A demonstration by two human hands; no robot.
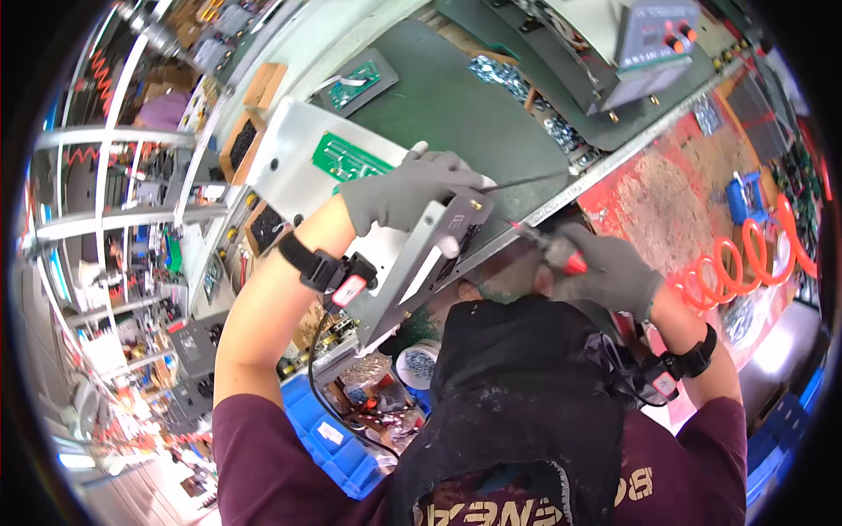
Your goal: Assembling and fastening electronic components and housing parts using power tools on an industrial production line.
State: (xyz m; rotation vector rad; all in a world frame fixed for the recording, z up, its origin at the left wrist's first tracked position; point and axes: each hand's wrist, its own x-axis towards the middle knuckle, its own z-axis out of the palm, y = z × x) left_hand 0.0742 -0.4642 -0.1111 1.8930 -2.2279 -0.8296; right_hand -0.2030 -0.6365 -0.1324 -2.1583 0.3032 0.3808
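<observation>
My gloved left hand (pixel 408 188) is closed over the upper end of a grey metal panel (pixel 408 285), its thumb on the near face. The panel stands tilted beside a pale metal plate (pixel 294 153), which carries a green circuit board (pixel 346 158). A thin dark rod or cable (pixel 531 181) extends right from my left fingertips. To the right of the panel and apart from it, my gloved right hand (pixel 610 267) is closed around a tool (pixel 561 252) with a red-and-grey handle. Its slim tip points toward the panel; blur hides its exact kind.
A second circuit board (pixel 353 85) lies on the green bench mat (pixel 456 105). Loose metal fasteners (pixel 500 74) sit farther back, near a device with orange knobs (pixel 649 39). A coiled orange hose (pixel 745 267) hangs at right. A blue bin (pixel 329 443) stands lower left.
</observation>
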